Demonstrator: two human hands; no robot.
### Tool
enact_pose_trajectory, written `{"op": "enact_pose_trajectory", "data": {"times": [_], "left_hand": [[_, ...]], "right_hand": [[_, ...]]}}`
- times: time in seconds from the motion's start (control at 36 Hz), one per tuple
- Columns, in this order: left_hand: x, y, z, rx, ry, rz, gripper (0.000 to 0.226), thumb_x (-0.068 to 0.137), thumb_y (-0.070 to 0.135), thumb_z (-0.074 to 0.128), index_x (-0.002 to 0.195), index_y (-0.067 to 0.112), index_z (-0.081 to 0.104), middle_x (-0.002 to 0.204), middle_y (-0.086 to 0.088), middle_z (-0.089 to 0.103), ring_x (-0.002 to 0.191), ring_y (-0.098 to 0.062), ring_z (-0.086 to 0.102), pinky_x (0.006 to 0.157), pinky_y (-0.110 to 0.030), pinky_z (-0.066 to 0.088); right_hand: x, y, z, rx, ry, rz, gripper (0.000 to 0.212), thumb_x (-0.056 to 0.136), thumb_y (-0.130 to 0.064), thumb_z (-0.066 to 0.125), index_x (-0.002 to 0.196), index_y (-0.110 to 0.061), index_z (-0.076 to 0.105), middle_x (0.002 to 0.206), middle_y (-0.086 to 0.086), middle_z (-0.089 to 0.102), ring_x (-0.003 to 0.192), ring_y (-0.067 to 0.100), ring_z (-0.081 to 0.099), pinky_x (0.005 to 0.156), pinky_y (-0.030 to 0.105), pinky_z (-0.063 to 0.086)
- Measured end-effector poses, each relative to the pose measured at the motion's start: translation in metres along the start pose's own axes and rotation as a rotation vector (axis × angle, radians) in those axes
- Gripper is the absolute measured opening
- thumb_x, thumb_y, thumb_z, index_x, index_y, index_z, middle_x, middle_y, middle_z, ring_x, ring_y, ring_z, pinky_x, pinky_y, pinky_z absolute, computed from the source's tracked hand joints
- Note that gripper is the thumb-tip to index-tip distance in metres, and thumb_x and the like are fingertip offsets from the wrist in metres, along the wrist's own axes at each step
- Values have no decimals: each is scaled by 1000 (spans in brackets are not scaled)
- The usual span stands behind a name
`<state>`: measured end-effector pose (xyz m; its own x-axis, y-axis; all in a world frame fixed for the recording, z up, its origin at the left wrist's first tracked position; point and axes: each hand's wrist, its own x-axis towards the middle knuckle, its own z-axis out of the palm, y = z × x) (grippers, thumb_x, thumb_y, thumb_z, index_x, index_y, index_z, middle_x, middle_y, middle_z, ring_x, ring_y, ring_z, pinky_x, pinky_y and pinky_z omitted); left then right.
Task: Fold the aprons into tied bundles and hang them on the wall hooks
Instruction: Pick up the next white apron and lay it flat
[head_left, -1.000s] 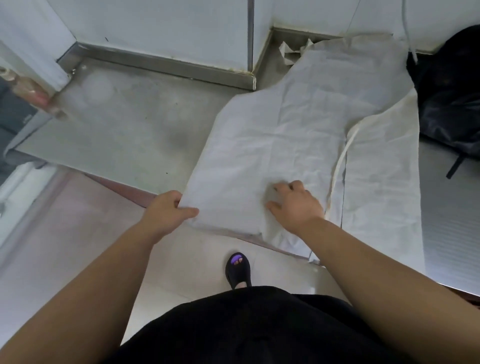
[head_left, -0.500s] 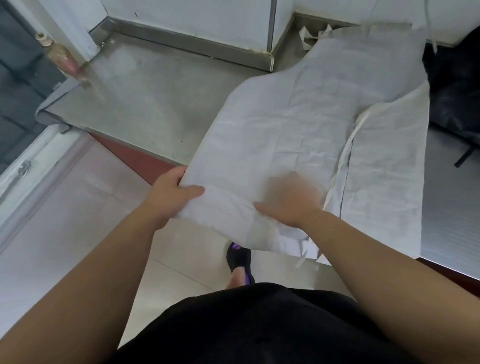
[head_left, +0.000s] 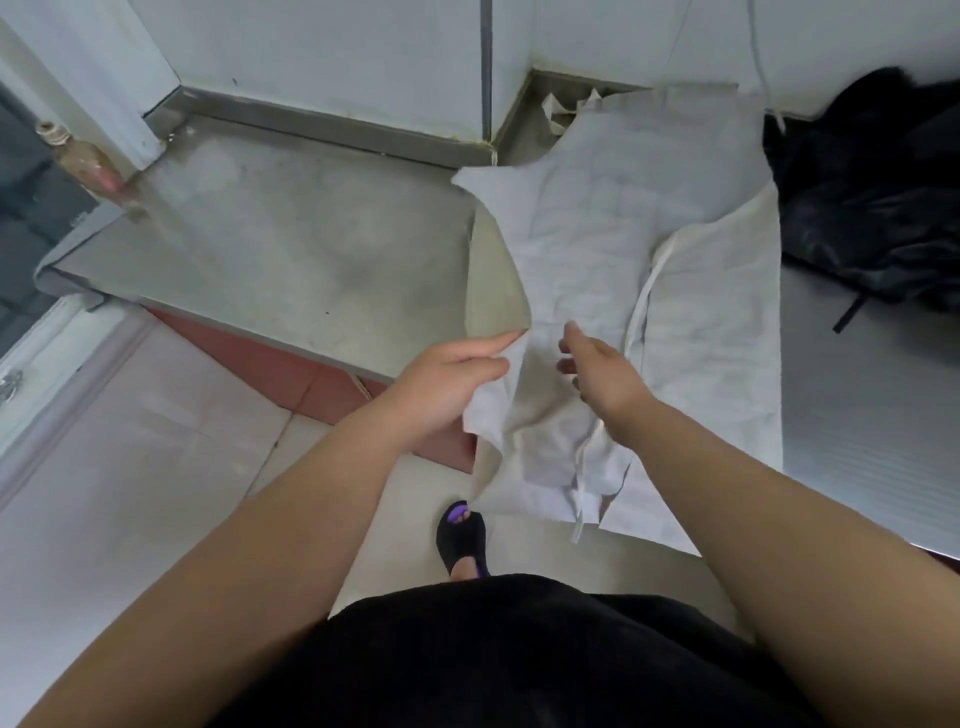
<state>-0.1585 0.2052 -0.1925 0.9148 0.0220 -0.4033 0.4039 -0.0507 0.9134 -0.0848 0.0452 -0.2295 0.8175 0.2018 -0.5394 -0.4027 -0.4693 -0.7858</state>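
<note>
A pale grey apron (head_left: 597, 244) lies on the steel counter (head_left: 291, 260), its bib toward the back wall and its hem hanging over the front edge. My left hand (head_left: 447, 384) grips the apron's left edge and has lifted it up and rightward, so the underside shows. My right hand (head_left: 597, 374) hovers over the middle of the cloth with fingers loosely spread and holds nothing. A white tie strap (head_left: 644, 296) runs down the apron's right part, and a strap end (head_left: 579, 514) dangles below the hem.
A black bag (head_left: 872, 208) sits at the counter's right back. A bottle (head_left: 83, 161) stands at the counter's left corner. White wall panels rise behind the counter. My sandalled foot (head_left: 462, 535) stands on the tiled floor below.
My left hand has carried the apron's left edge up and to the right, folding it over the middle. My right hand has lifted off the cloth and opened.
</note>
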Motion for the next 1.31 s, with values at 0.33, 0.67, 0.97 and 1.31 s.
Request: {"op": "enact_pose_trajectory", "data": {"times": [0.33, 0.67, 0.97, 1.31], "left_hand": [[46, -14, 85, 410, -428, -125, 33, 94, 27, 55, 127, 29, 59, 145, 12, 41, 132, -3, 37, 99, -11, 28], [87, -21, 40, 798, 66, 109, 35, 92, 7, 50, 125, 10, 60, 137, -4, 52, 127, -19, 47, 99, -13, 27], [159, 0, 29, 803, 8, 36, 65, 88, 17, 57, 147, 18, 29, 143, -10, 35, 120, -28, 51, 103, -33, 39], [249, 36, 45, 771, -289, 18, 52, 82, 16, 67, 129, 18, 48, 97, 1, 62, 97, -22, 62, 89, -33, 48]], "right_hand": [[-6, 26, -75, 77, 217, 123, 46, 98, -47, 33, 121, -12, 52, 107, 6, 55, 94, 23, 50, 97, 38, 43], [17, 38, -77, -137, 215, 127, 56, 91, -30, 52, 142, -16, 34, 120, 6, 56, 82, 22, 55, 71, 29, 43], [72, 6, -104, -138, 335, 203, 61, 93, -36, 52, 145, -13, 30, 136, 6, 49, 108, 25, 53, 84, 31, 44], [134, -21, -117, -218, 329, 269, 34, 91, -35, 55, 66, -14, 43, 64, 3, 47, 64, 23, 48, 57, 28, 38]]}}
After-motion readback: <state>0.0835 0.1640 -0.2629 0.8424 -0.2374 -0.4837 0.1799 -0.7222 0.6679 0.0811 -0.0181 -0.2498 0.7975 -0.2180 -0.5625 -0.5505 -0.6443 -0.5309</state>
